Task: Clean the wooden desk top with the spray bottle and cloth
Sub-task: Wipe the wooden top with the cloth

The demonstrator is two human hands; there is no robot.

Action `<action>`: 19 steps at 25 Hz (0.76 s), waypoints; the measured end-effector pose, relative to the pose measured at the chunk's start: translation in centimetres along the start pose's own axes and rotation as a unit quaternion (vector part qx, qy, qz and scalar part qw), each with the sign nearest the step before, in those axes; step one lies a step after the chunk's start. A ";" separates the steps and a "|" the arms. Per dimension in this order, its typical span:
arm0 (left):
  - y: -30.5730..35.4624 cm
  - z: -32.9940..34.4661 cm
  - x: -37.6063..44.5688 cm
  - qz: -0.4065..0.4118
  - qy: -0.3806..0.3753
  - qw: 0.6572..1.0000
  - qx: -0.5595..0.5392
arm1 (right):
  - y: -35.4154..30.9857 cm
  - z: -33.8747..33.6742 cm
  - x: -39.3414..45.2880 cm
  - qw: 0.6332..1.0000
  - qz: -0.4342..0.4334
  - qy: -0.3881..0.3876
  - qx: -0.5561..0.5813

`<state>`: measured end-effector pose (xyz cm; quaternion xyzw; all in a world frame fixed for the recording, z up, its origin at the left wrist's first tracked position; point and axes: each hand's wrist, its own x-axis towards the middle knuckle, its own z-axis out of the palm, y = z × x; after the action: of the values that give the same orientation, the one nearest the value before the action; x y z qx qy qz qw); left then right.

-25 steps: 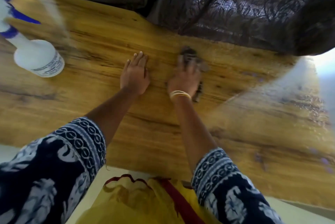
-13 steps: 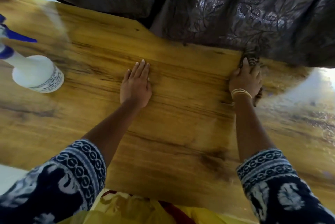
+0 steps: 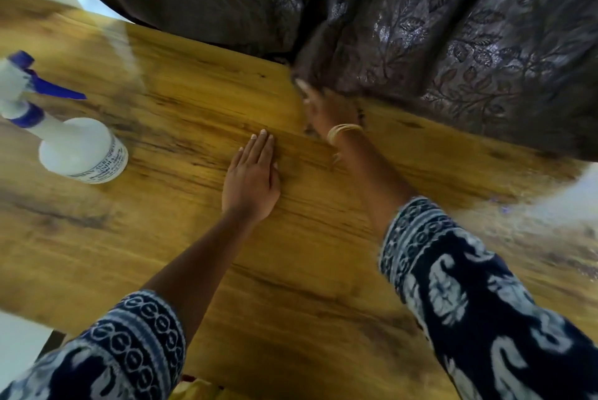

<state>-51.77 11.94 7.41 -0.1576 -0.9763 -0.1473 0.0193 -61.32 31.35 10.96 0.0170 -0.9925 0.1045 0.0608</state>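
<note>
The cloth is barely visible, only a dark scrap under the blurred right hand at the far edge of the surface, beside the curtain. I can't tell whether those fingers curl around it or press flat. The left hand lies flat, fingers straight, likely bracing her reach. The spray bottle stands well to the left, clear of the wiping.

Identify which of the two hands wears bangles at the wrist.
The right hand, blurred near the dark curtain, wears gold bangles; the left hand, flat on the desk top, has a bare wrist.
</note>
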 end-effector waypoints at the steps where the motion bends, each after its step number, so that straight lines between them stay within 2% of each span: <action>1: 0.0 0.0 0.0 0.002 -0.002 1.000 -0.001 | 3.5 -0.9 -0.2 0.998 0.067 0.003 -0.016; 3: -0.1 0.1 0.0 0.002 -0.006 1.000 0.001 | 10.5 -1.6 -2.2 0.984 0.173 0.029 -0.012; 5: 0.0 0.1 0.0 -0.001 -0.003 1.000 0.006 | 14.3 -1.7 -5.0 0.966 0.246 0.079 -0.017; 7: -0.1 0.2 0.0 -0.003 -0.003 1.000 0.005 | 14.1 -1.2 -6.3 0.935 0.334 0.110 -0.048; 9: -0.1 0.2 0.0 -0.003 -0.004 1.000 0.004 | 10.4 -0.7 -5.3 0.898 0.431 0.076 -0.042; 10: -0.1 0.2 0.0 -0.002 -0.003 1.000 0.005 | 7.8 -0.7 -4.3 0.893 0.447 0.046 -0.039; 12: -0.1 0.2 0.1 0.001 -0.005 1.000 0.002 | 2.3 0.3 -2.0 0.930 0.364 -0.007 -0.041; 15: 0.1 0.1 0.1 -0.003 -0.005 1.000 -0.001 | -5.3 2.6 2.7 0.992 0.122 -0.018 -0.005; 17: 0.2 0.0 0.1 -0.005 -0.006 1.000 -0.005 | -8.8 3.4 5.9 0.997 -0.034 -0.072 0.019; 19: 0.2 0.0 0.1 -0.008 -0.007 1.000 -0.005 | -9.8 3.5 8.5 0.977 -0.147 -0.152 0.017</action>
<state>-51.79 12.17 7.46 -0.1511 -0.9768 -0.1515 0.0102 -69.69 20.82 10.61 0.1790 -0.9750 0.1074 -0.0760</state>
